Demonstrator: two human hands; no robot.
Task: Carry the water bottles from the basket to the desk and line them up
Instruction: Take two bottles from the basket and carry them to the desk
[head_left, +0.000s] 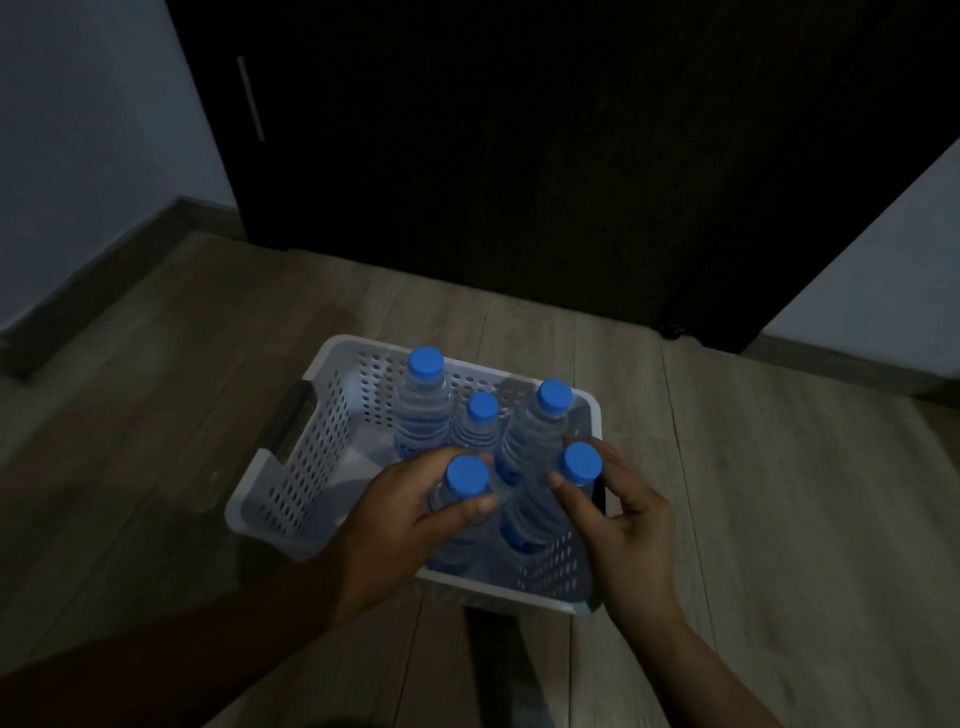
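Two hands work in a basket (311, 457): the left hand (395, 519) grips a bottle (467, 477) at the neck, just below its blue cap, while the right hand (618, 519) pinches a second bottle (582, 462) likewise. Three more bottles (425, 395) stand upright behind them in the basket, on a wood floor (753, 493) before a dark door (519, 156).

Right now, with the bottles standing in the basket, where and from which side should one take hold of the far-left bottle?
Probably around the neck just below its blue cap, from above and the left. The far-left bottle stands upright, the basket walls surround its lower body, and a shorter bottle crowds its right side.
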